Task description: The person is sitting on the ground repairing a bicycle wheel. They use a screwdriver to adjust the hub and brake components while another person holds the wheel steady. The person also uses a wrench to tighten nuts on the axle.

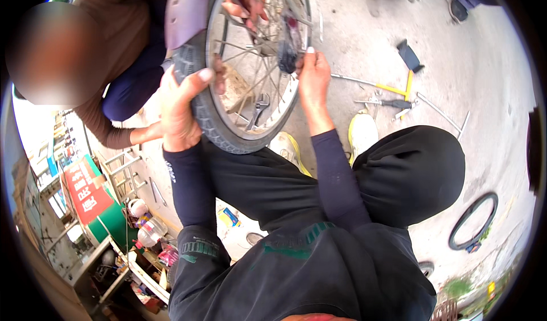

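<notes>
A spoked wheel [239,133] with a black treaded tyre stands in front of me, a purple mudguard [187,13] over its upper left. My left hand [181,107] is closed round the tyre's left side, thumb on top. At the right edge of the wheel my right hand [313,81] is closed, fingertips curled at the rim beside a dark part [288,56]. Another person's hand [250,4] is near the hub, behind the spokes; what it holds is hard to make out. An adjustable wrench [259,109] shows through the spokes.
A co-worker [125,13] crouches at the left, close to the wheel. On the concrete at right lie a yellow-handled tool [393,89], a screwdriver [393,102], metal rods [439,113] and a loose tyre [474,221]. A cluttered cart [122,252] stands at lower left.
</notes>
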Demonstrator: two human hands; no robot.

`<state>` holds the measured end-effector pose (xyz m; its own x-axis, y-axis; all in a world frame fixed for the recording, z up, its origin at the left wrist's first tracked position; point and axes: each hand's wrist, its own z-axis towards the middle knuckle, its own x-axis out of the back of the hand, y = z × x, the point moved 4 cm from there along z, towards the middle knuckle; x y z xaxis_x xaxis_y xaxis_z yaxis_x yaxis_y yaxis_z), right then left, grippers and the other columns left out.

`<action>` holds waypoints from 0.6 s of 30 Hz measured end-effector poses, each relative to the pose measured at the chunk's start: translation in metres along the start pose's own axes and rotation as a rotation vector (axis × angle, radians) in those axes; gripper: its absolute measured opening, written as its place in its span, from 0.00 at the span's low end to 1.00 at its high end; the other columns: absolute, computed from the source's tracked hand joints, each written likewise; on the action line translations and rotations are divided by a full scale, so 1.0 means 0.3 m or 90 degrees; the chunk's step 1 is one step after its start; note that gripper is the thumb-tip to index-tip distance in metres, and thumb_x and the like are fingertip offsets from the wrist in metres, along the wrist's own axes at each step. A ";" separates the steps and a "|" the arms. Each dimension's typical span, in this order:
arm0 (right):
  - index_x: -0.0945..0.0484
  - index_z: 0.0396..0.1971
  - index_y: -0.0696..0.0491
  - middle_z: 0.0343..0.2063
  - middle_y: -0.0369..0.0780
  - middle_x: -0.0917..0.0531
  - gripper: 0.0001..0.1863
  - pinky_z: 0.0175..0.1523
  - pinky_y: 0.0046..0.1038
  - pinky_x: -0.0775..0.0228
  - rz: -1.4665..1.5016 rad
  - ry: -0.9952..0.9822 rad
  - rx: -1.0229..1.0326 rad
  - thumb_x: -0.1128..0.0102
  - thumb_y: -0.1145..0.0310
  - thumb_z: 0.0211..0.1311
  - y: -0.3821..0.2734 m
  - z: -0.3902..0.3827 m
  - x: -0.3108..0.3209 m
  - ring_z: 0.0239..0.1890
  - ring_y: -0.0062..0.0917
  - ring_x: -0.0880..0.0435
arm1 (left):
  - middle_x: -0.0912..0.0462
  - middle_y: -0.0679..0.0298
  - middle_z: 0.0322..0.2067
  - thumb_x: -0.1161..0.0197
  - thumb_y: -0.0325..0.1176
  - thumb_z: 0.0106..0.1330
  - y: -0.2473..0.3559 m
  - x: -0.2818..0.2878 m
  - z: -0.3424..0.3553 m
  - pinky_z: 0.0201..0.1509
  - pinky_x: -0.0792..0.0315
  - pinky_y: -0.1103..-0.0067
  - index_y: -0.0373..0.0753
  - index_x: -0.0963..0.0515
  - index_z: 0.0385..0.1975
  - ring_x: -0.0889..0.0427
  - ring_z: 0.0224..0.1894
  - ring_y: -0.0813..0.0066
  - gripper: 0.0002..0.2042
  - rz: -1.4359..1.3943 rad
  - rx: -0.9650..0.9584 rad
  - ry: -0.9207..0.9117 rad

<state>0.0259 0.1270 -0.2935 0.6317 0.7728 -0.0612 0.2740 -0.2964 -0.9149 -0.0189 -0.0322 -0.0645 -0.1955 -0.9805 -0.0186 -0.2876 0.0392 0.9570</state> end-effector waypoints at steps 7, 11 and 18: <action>0.24 0.27 0.58 0.20 0.38 0.23 0.21 0.28 0.32 0.34 0.007 -0.125 -0.173 0.54 0.58 0.76 -0.070 0.054 0.020 0.21 0.25 0.25 | 0.18 0.58 0.31 0.34 0.29 0.55 0.006 -0.019 0.016 0.38 0.25 0.80 0.27 0.23 0.40 0.19 0.28 0.75 0.15 -0.001 -0.011 -0.038; 0.27 0.27 0.51 0.20 0.32 0.27 0.18 0.25 0.26 0.38 0.000 -0.212 -0.328 0.57 0.58 0.77 -0.112 0.077 0.033 0.20 0.19 0.32 | 0.18 0.60 0.28 0.33 0.29 0.55 0.002 -0.012 0.025 0.38 0.25 0.80 0.28 0.23 0.39 0.19 0.28 0.75 0.14 0.013 -0.010 -0.045; 0.32 0.28 0.47 0.20 0.30 0.30 0.16 0.27 0.28 0.44 -0.016 -0.228 -0.410 0.60 0.57 0.77 -0.153 0.063 0.034 0.20 0.19 0.36 | 0.19 0.61 0.26 0.34 0.30 0.57 -0.009 -0.011 0.028 0.38 0.29 0.81 0.30 0.22 0.37 0.21 0.29 0.76 0.12 0.006 -0.030 -0.066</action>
<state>0.0060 0.1591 -0.2597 0.3739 0.8872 -0.2702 0.7270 -0.4613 -0.5085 -0.0253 -0.0275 -0.0695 -0.2944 -0.9549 -0.0375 -0.2418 0.0365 0.9696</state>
